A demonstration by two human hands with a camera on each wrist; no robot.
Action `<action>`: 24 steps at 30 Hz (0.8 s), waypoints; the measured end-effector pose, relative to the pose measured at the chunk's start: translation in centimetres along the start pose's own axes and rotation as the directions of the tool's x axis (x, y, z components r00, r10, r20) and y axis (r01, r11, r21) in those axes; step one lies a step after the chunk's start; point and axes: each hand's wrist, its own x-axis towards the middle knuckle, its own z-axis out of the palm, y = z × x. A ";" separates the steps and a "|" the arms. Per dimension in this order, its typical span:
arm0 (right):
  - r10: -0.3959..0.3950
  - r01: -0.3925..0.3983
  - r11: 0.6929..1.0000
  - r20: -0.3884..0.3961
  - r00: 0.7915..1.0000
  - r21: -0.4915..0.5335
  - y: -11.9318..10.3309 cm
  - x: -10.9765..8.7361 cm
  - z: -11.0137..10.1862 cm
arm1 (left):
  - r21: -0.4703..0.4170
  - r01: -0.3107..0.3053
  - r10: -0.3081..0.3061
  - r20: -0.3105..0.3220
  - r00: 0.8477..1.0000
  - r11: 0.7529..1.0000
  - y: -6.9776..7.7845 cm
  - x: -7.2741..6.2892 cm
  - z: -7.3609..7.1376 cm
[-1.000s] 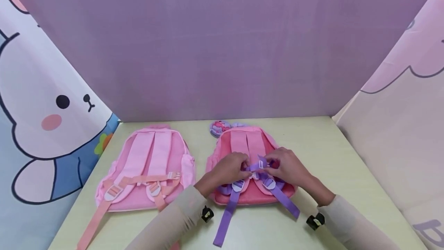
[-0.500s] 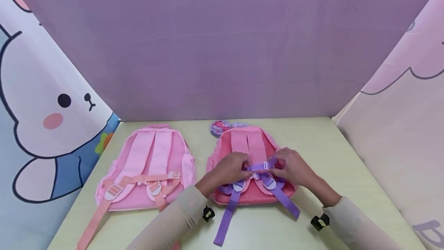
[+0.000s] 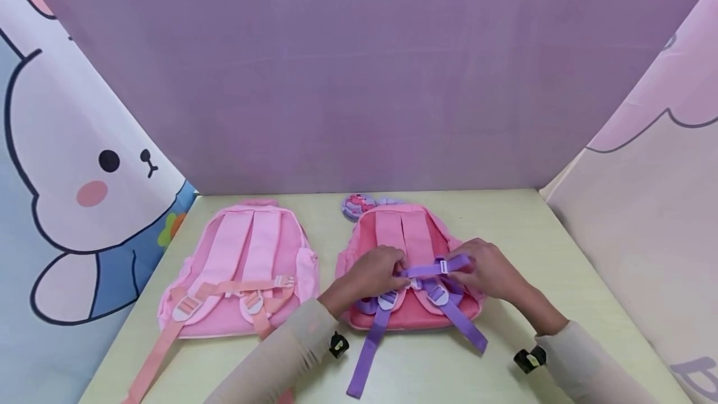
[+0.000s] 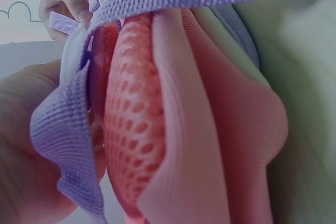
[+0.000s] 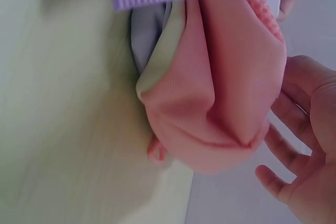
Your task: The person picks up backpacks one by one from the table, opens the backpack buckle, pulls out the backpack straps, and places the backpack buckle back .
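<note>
A pink backpack (image 3: 361, 235) with a coral mesh back lies with its shoulder straps up, right of the middle of the table. Across those straps runs a purple chest strap (image 3: 423, 270), drawn nearly straight between both hands. My left hand (image 3: 377, 272) pinches its left end near a white buckle. On the right side, my right hand (image 3: 493, 270) pinches the looped end, just beyond a white slider (image 3: 444, 266). Two loose purple strap tails (image 3: 367, 354) hang toward the front. In the right wrist view the lower fingers (image 5: 286, 150) spread beside the bag.
A lighter pink backpack (image 3: 193, 267) with peach straps lies to the left, also back side up. A round purple-and-pink pouch (image 3: 358, 206) sits behind the right bag. Purple and cartoon-printed panels enclose the pale table (image 3: 538, 242) at the back and sides.
My right hand has moved to the right, drawing the purple chest strap out longer and straighter. The white slider has shifted right too. My left hand has stayed nearly in place.
</note>
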 end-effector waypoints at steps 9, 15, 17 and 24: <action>-0.012 0.012 1.000 0.019 1.000 0.007 0.8 -0.4 -0.7 | 0.027 -0.016 0.016 0.010 1.000 1.000 0.0 0.3 0.2; -0.008 0.008 1.000 0.053 0.999 0.003 1.3 -0.5 -1.2 | 0.050 -0.032 0.031 0.013 0.999 0.998 0.2 0.5 -0.2; -0.007 0.007 1.000 0.064 0.998 -0.002 1.4 -0.5 -1.3 | 0.054 -0.032 0.031 0.019 0.999 0.998 0.2 0.4 -0.2; 0.002 0.001 0.999 0.096 0.995 -0.032 2.0 -0.9 -1.6 | 0.076 -0.039 0.037 0.031 0.999 0.996 0.0 0.4 0.3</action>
